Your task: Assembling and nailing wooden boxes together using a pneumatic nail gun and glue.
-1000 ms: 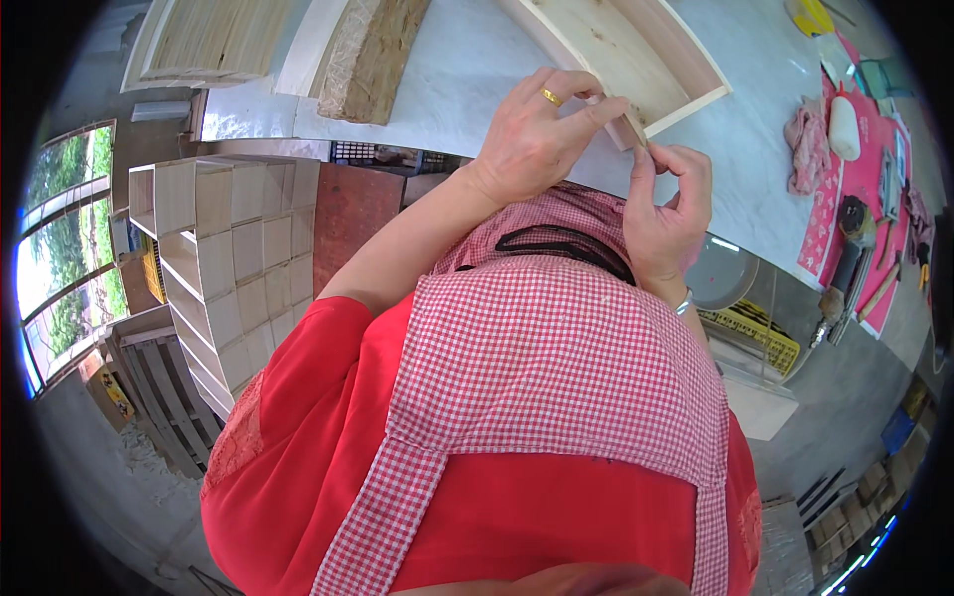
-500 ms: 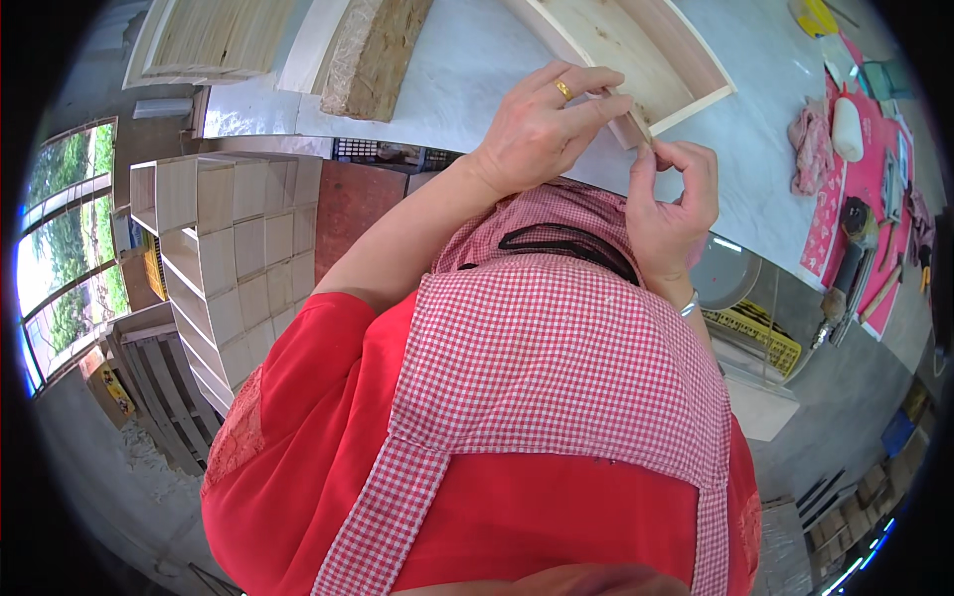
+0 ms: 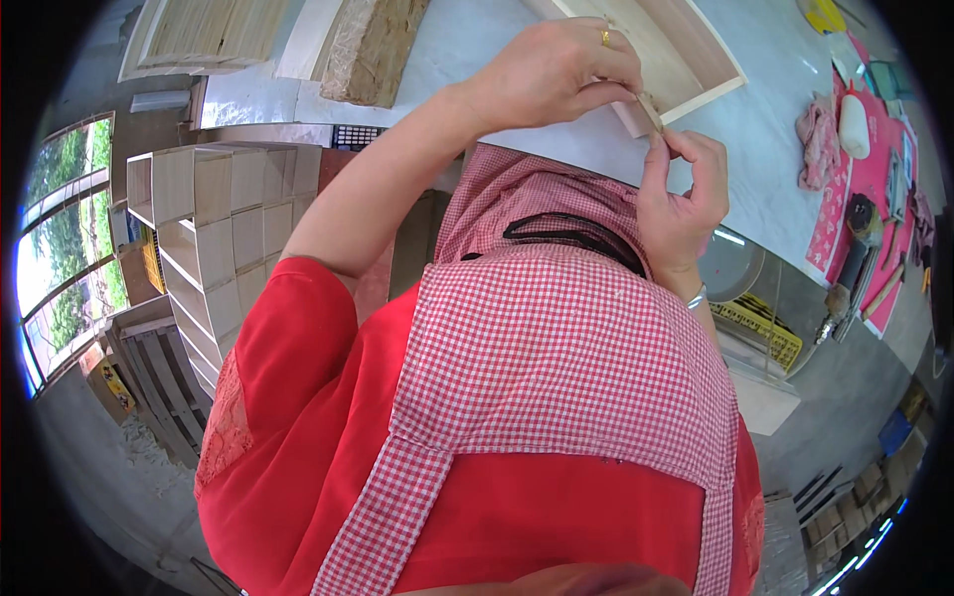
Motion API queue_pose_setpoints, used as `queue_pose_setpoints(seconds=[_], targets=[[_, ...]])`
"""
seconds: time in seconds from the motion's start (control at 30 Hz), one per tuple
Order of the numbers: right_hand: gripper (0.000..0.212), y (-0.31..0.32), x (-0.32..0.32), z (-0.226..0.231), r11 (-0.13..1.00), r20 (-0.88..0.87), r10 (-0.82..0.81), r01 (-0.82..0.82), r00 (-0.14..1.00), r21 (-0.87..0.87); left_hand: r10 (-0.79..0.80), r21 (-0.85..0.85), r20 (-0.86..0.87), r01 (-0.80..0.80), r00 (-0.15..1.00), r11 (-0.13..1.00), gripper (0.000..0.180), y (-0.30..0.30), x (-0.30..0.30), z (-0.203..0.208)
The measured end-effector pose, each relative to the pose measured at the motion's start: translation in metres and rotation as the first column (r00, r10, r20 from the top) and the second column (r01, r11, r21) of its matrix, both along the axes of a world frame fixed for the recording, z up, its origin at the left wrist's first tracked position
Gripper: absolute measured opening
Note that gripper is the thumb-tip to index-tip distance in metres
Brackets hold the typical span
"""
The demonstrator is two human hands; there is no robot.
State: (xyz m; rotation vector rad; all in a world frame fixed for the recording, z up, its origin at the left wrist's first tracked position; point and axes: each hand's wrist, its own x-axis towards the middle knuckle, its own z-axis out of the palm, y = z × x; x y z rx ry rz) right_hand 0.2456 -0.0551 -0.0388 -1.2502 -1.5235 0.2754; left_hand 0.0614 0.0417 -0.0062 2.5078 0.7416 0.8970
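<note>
Narrow brown strip [image 3: 650, 113] sat pinched at the near corner of a pale wooden tray [image 3: 668, 65] on the surface [image 3: 775, 149], its long axis slanting from the left hand [image 3: 571, 74] to the right hand [image 3: 689, 184], nearer the body. Thumb and fingers gripped each end. Fingertips hid whether it was loose or part of the tray, whose far side was cut off.
</note>
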Motion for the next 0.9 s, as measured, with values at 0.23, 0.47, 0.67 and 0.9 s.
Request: queue_pose_setpoints(seconds=[0.23, 0.47, 0.67, 0.9], targets=[[0.021, 0.001, 0.005, 0.0, 0.999, 0.053, 0.021, -0.023, 0.998, 0.023, -0.188, -0.233, -0.046, 0.173, 0.981, 0.957, 0.017, 0.03, 0.002, 0.012], [0.024, 0.003, 0.012, -0.003, 0.996, 0.127, 0.031, -0.041, 0.991, 0.079, -0.219, -0.439, 0.052, 0.22, 0.974, 0.871, 0.009, 0.04, 0.001, 0.009], [0.024, 0.009, 0.022, -0.004, 0.991, 0.23, 0.077, -0.1, 0.97, 0.088, -0.102, -0.327, -0.312, -0.006, 0.945, 0.945, 0.009, 0.018, 0.016, 0.057], [0.023, 0.016, 0.031, -0.003, 0.973, 0.347, 0.133, -0.189, 0.928, 0.133, -0.284, -0.452, 0.03, 0.266, 0.958, 0.851, 0.009, 0.052, 0.003, 0.006]])
